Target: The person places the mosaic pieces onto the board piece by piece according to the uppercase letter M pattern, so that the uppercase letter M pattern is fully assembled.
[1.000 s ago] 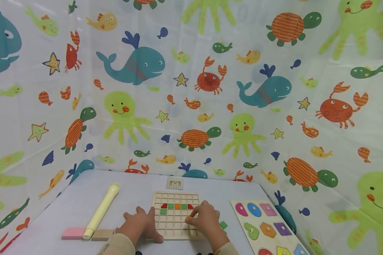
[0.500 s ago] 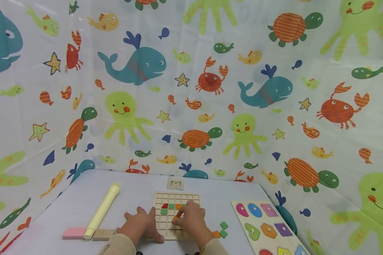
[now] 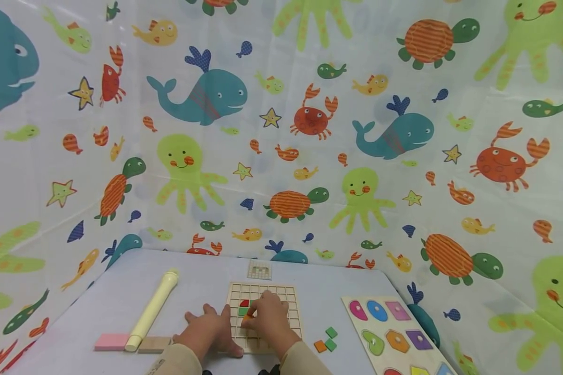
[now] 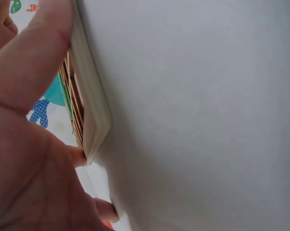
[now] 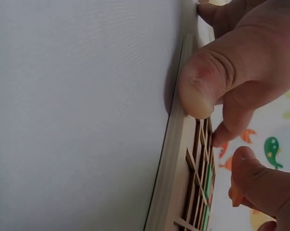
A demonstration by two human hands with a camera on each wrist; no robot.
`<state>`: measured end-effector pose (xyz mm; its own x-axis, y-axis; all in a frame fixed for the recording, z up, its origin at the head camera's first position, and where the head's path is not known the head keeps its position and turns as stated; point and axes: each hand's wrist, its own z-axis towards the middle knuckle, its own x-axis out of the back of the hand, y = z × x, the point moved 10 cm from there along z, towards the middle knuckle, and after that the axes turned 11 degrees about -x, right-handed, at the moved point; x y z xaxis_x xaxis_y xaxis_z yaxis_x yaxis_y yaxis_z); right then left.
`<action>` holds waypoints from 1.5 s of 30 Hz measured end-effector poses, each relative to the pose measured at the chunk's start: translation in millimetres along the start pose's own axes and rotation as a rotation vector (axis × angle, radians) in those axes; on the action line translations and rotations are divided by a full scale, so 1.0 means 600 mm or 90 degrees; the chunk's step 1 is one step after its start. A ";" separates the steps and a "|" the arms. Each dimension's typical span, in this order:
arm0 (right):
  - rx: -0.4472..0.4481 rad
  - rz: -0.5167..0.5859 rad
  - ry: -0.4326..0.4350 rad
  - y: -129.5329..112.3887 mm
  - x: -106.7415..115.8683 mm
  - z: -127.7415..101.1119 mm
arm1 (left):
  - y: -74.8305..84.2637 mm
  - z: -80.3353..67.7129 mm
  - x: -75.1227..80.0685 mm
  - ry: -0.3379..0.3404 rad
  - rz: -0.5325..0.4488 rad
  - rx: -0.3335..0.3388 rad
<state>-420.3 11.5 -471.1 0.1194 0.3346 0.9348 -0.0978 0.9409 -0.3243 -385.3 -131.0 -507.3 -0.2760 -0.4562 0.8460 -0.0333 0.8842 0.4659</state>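
The right hand (image 3: pixel 268 319) pinches an orange tile (image 3: pixel 247 315) over the left cells of the wooden grid board (image 3: pixel 288 292) mid-counter (image 3: pixel 202 281) — a placing step, I judge. It wants squaring over one cell. The left hand (image 3: pixel 206 329) lies flat, steadying the board's edge — smooth, pale slats.

This looks like a children's play corner, set up in a home or a nursery. A sea-creature curtain (image 3: pixel 281 130) printed with whales, crabs, turtles and octopuses fills the top and both sides of the frame, wrapping around a small pale table (image 3: pixel 197 281) at the bottom. Toys lie across that table: a wooden grid board (image 3: pixel 288 302) at bottom centre, a shape puzzle (image 3: pixel 399 333) at lower right, and a cream toy flute (image 3: pixel 152 307) with flat blocks (image 3: pixel 110 341) at lower left.
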 end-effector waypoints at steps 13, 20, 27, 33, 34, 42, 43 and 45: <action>0.000 -0.006 -0.042 -0.018 -0.017 0.009 | 0.010 -0.011 0.003 0.012 0.000 -0.011; -0.002 -0.019 -0.039 -0.017 -0.023 0.011 | 0.022 -0.024 0.009 0.006 0.010 -0.002; -0.010 -0.029 -0.046 -0.017 -0.027 0.011 | 0.022 -0.026 0.009 0.004 0.004 -0.001; -0.012 -0.020 -0.051 -0.013 -0.029 0.009 | 0.019 -0.025 0.008 0.012 0.003 -0.008; -0.012 -0.022 -0.049 -0.013 -0.029 0.009 | 0.018 -0.025 0.008 0.012 0.003 -0.007; -0.007 -0.040 -0.022 -0.014 -0.027 0.011 | 0.014 -0.019 0.008 0.010 0.006 0.010; -0.006 -0.043 -0.023 -0.014 -0.029 0.011 | 0.013 -0.019 0.008 0.010 0.005 0.010; -0.009 -0.047 -0.028 -0.014 -0.031 0.010 | 0.011 -0.018 0.007 0.008 0.003 0.011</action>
<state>-427.7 -2.8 -484.8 0.0817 0.2617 0.9617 -0.0760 0.9637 -0.2559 -376.1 -128.2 -497.8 -0.2642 -0.4536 0.8512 -0.0489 0.8877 0.4578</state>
